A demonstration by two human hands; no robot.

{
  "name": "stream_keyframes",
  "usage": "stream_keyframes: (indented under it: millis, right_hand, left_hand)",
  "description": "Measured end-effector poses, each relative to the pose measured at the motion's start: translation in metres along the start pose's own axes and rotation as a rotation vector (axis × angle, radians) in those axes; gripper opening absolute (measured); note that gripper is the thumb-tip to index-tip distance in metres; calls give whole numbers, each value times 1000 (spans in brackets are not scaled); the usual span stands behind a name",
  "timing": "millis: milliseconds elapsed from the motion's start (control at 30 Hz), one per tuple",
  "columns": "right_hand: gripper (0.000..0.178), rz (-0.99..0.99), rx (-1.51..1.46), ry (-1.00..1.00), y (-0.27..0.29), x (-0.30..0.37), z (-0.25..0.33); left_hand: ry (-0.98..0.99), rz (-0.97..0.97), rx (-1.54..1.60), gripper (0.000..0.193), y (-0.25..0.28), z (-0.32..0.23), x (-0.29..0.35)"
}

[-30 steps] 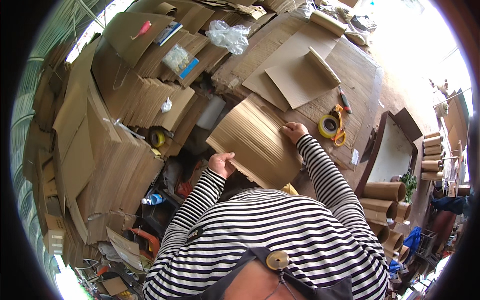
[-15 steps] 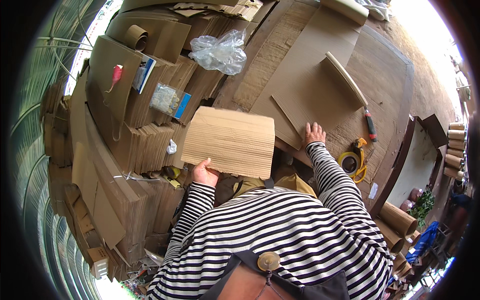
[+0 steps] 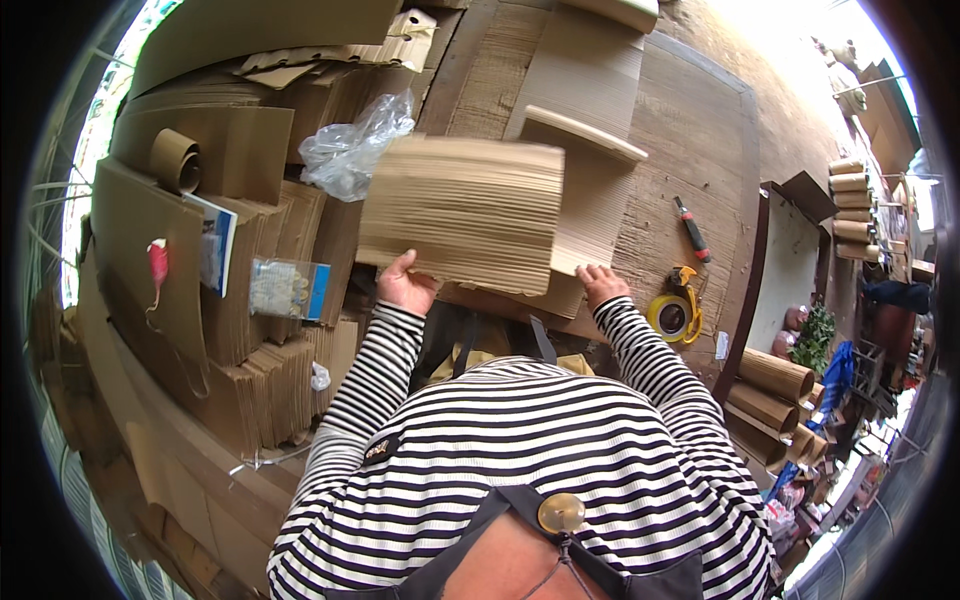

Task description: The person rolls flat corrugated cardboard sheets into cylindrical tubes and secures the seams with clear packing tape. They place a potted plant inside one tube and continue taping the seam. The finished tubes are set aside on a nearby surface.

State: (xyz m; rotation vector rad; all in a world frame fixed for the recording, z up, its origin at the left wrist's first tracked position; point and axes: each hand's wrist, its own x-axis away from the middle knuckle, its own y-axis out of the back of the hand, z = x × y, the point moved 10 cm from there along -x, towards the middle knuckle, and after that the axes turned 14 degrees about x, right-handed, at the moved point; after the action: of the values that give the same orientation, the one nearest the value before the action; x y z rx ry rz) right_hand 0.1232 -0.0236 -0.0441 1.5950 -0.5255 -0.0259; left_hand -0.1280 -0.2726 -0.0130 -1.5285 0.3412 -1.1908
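Note:
My left hand (image 3: 407,287) grips the lower left edge of a tan rectangular corrugated cardboard piece (image 3: 465,215), its thumb on top. That piece is held up over the table's near edge and is slightly blurred. To its right, my right hand (image 3: 604,286) has its fingers bent over the near edge of a brown cardboard sheet (image 3: 596,205). The raised piece hides part of this sheet. At the sheet's far side is a pale, raised, lip-like edge (image 3: 585,134).
Right of my right hand lie a red-and-black handled tool (image 3: 692,232), a tape roll (image 3: 669,317) and a yellow-handled tool (image 3: 690,300) on the wooden table (image 3: 690,130). Stacked cardboard (image 3: 265,395) and a clear plastic bag (image 3: 360,150) are at left. Cardboard rolls (image 3: 765,395) stand at lower right.
My left hand has moved the tan piece farther from my body. My right hand's spread fingers have bent onto the brown sheet, which has turned and shifted left. The whole view has shifted too.

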Motion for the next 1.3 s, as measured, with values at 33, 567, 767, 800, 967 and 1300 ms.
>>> stream_keyframes:
  millis: [33,567,767,800,967,1300]
  right_hand:
    - [43,38,-25,-19,-11,1,4]
    - [7,46,-134,-68,-89,26,21]
    - [26,185,-182,-8,-58,31,14]
    - [22,114,-208,4,-44,33,11]
    - [33,-163,-342,-33,26,15,2]
    - [64,115,-56,72,-56,-57,15]
  left_hand:
    - [1,-95,-3,32,16,6,-20]
    - [-47,-640,-359,30,186,140,-135]
    - [-148,-693,-451,34,190,132,-138]
    - [-163,-718,-447,34,186,135,-139]
    - [-104,-651,-572,34,170,136,-130]
    - [-95,-779,-602,29,206,125,-35]
